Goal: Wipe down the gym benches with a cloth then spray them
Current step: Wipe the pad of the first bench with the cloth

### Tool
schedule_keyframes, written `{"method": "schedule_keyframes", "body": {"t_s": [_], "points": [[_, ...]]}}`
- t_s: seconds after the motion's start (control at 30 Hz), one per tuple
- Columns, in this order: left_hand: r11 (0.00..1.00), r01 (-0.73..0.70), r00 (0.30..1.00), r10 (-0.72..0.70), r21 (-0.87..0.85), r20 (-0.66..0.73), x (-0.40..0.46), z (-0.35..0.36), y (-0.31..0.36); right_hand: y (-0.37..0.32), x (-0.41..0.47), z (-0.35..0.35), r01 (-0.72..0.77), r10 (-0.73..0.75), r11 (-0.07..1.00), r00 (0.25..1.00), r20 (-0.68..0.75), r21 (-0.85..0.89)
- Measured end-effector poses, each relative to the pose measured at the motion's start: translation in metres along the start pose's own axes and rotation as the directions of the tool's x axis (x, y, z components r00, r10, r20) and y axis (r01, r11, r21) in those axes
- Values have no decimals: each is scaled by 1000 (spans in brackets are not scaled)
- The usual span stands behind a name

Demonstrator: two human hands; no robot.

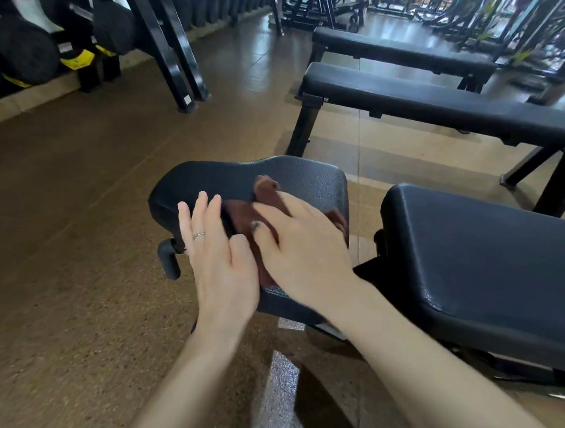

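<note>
While no writing is legible, both flat hands, left hand point(219, 259) and right hand point(300, 247), press the cloth point(242, 212).

Both forearms extended forward, left hand point(219, 263) fingers straight, right hand point(300, 247) flat, fingers spread

Reddish-brown cloth point(268, 210) on a black pebble-textured seat pad point(308, 179) — brown speckled floor point(79, 237), yellow-labelled black dumbbells point(25, 57).

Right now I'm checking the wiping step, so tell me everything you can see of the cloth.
The cloth is dark reddish-brown, soft and crumpled, lying flat on the black textured seat pad. The right hand presses on it with straight fingers, hiding its middle; the left hand touches its near-left edge. One corner pokes out beyond the fingers.
</note>
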State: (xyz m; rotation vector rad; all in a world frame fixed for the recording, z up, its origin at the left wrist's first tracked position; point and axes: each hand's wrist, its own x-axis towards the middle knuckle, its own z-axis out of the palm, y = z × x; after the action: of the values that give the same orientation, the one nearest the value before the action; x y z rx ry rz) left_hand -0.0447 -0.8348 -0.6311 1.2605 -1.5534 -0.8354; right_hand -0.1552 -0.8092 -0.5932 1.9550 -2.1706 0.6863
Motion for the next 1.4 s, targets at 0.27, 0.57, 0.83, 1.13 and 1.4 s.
{"method": "schedule_keyframes", "body": {"t_s": [0.27, 0.57, 0.83, 1.13, 1.4], "points": [[999, 12, 998, -15, 50, 53, 0, -4, 1, 55, 110, 31, -73, 62, 996, 974, 217, 45], [994, 1, 999, -5, 113, 32, -1, -1, 4, 42, -10, -4, -495, 473, 815, 869, 147, 303], [992, 12, 999, -17, 126, 38, -2, -2, 7, 55, 26, 1, -528, 512, 796, 848, 136, 295], [983, 7, 1000, -10, 181, 16, -3, 0, 7, 34, -15, -4, -460, 451, 850, 887, 95, 257], [843, -11, 953, -154, 538, 261, 4, -15, 59, 55, 26, -35, -537, 512, 842, 824, 241, 48]]}}
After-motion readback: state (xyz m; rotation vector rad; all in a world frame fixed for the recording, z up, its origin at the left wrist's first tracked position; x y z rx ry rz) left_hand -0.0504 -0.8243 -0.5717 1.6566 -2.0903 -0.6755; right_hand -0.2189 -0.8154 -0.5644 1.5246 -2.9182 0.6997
